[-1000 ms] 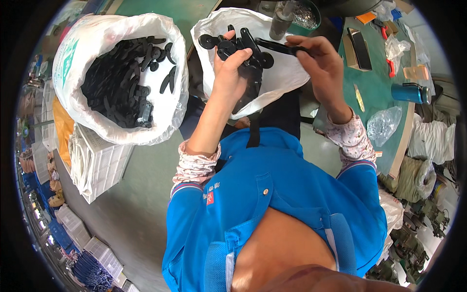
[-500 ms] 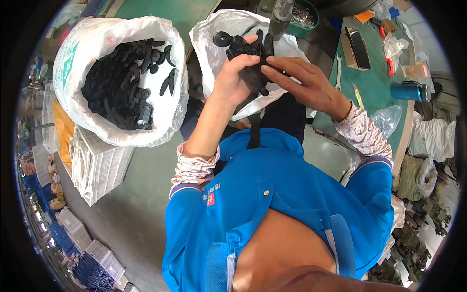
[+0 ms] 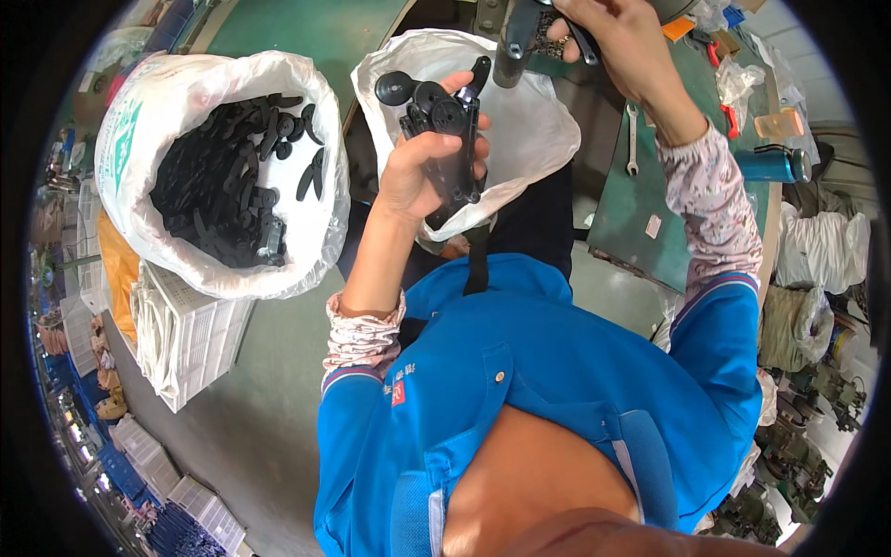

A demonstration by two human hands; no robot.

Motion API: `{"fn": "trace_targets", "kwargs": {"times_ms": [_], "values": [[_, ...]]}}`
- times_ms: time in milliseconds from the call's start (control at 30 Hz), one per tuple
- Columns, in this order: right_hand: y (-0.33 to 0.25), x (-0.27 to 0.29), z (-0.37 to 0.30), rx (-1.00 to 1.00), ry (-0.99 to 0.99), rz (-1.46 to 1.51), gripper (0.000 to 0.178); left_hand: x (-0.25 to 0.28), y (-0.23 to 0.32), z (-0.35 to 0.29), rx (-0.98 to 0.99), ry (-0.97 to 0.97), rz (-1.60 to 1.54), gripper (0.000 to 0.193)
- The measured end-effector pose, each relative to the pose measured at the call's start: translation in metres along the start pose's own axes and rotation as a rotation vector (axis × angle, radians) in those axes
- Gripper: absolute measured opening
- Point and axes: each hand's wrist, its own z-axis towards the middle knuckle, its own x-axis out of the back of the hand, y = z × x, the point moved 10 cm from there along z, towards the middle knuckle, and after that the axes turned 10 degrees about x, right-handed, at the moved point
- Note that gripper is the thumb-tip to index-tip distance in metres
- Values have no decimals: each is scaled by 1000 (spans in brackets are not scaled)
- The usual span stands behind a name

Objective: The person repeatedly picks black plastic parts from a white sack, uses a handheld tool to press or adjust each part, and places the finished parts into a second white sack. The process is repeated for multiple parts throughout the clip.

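The fingers [image 3: 471, 130] of the left hand [image 3: 422, 172] were wrapped around a black plastic assembly [image 3: 445, 125] with round discs at its top, held upright over an open white plastic bag [image 3: 520, 130] in front of the worker. The right hand [image 3: 617, 37] was raised well above and to the right, its fingers [image 3: 557, 28] closed on a thin dark piece [image 3: 580, 37] beside a dark metal cylinder [image 3: 513, 42]. Further left, a large white sack [image 3: 200, 79] with green printing on its outer side stood open, filled with loose black plastic parts [image 3: 218, 195]. A white slatted crate [image 3: 200, 334] sat on the floor below it. On the green bench [image 3: 640, 200] at right lay a wrench [image 3: 632, 139], a small white label [image 3: 653, 226] and a teal cylinder [image 3: 770, 165].
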Motion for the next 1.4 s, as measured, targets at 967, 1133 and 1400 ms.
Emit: {"fn": "trace_targets", "kwargs": {"times_ms": [967,1133,1400], "values": [[15,-49,-131,846,-271,-758,24,-31,-19,-8,131,-155,-119,93],[49,-32,-98,108,-305,268,33,-54,-41,-23,328,-461,-354,88],[55,-89,-94,-20,-667,638,46,-100,-62,-25,485,-762,-440,86]]}}
